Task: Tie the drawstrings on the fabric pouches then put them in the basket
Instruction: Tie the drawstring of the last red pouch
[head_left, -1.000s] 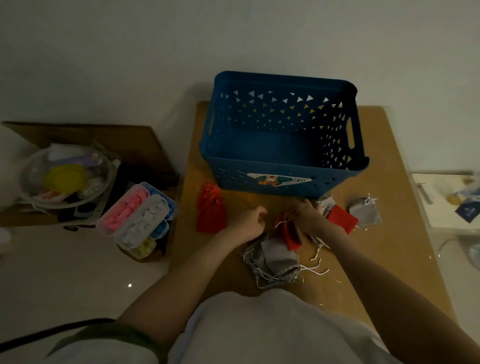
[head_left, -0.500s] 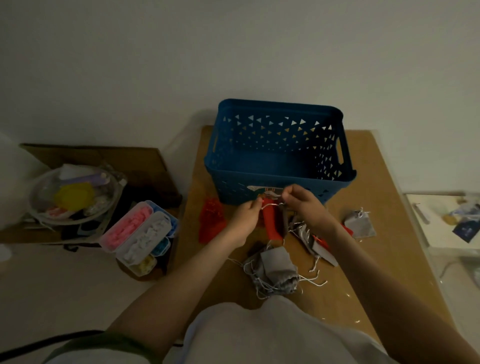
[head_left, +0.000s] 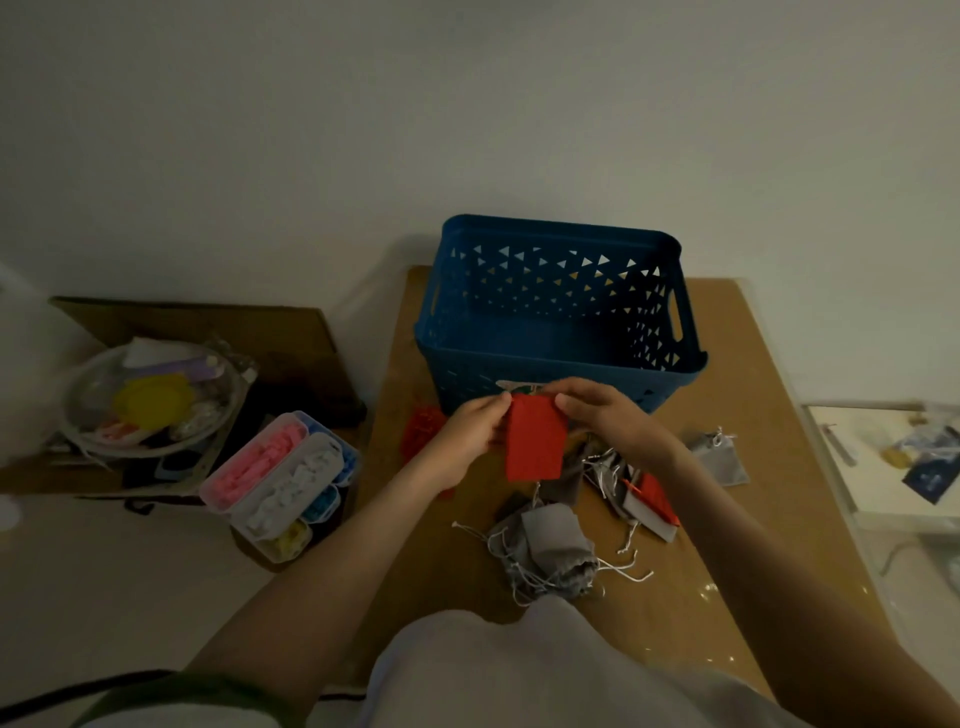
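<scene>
Two bare hands hold a flat red fabric pouch (head_left: 535, 441) up in the air. It hangs just in front of the big blue plastic basket with little triangle holes (head_left: 561, 228).

The left hand (head_left: 465, 441) pinches the top left corner of the pouch, with its fingers curled round the edge. The right hand (head_left: 605, 415) pinches the top right corner in the same way. The pouch hangs down flat between them. The room is dim and the fingers cover the top, so I cannot tell if its strings are tied.

The basket sits at the far end of the brown wooden table (head_left: 753, 545) with its open top facing up.

Below the hands, a heap of grey cloth pouches with loose white strings (head_left: 556, 545) lies on the table. A small red and white pouch (head_left: 652, 499) lies beside the right arm. One more grey pouch (head_left: 719, 462) lies by itself further to the right. A red net pouch (head_left: 423, 434) lies behind the left hand, near the left corner of the basket.

Down on the left is a clear plastic box with pink and white bits (head_left: 280, 478). Beside it, a round clear bowl with something yellow inside (head_left: 150, 400) rests on flat brown cardboard (head_left: 208, 322).
</scene>
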